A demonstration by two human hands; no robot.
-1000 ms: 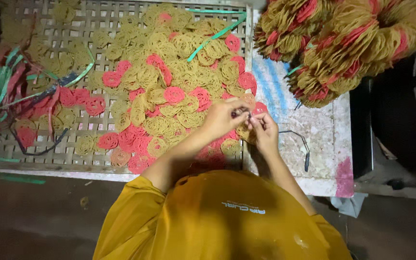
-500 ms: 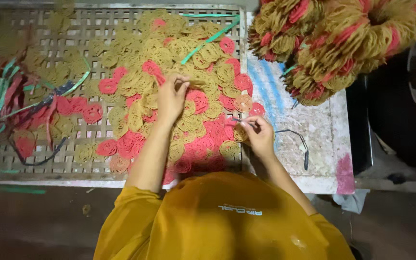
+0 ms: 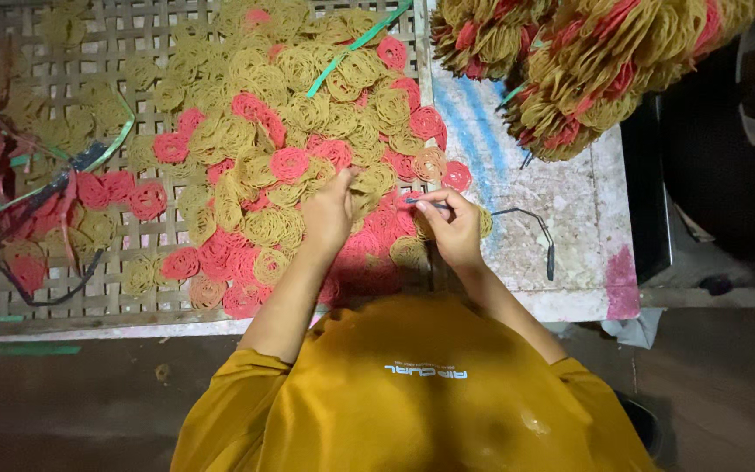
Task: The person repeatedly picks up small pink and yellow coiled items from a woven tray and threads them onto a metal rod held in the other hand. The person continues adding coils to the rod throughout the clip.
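Observation:
A heap of flat spiral discs, yellow (image 3: 308, 65) and red (image 3: 288, 163), lies spread over a lattice tray (image 3: 89, 297). My left hand (image 3: 329, 214) lies palm down on the heap, fingers curled over a yellow disc (image 3: 362, 185). My right hand (image 3: 454, 229) is just to its right and pinches a thin dark needle (image 3: 421, 202) pointing left. A few strung discs (image 3: 485, 224) show behind its fingers. A dark cord (image 3: 539, 229) trails from that hand across the table. My yellow sleeves and shirt fill the lower part of the view.
Large tied bundles of yellow and red discs (image 3: 587, 61) sit at the back right on the pale painted table (image 3: 570, 192). Green strips (image 3: 356, 44) and red and dark cords (image 3: 10, 218) lie over the tray's left side. The table's front edge runs below my hands.
My hands were together at the right. The left hand reached up into the heap, then drew back down beside the right hand. The right hand has stayed put with the needle.

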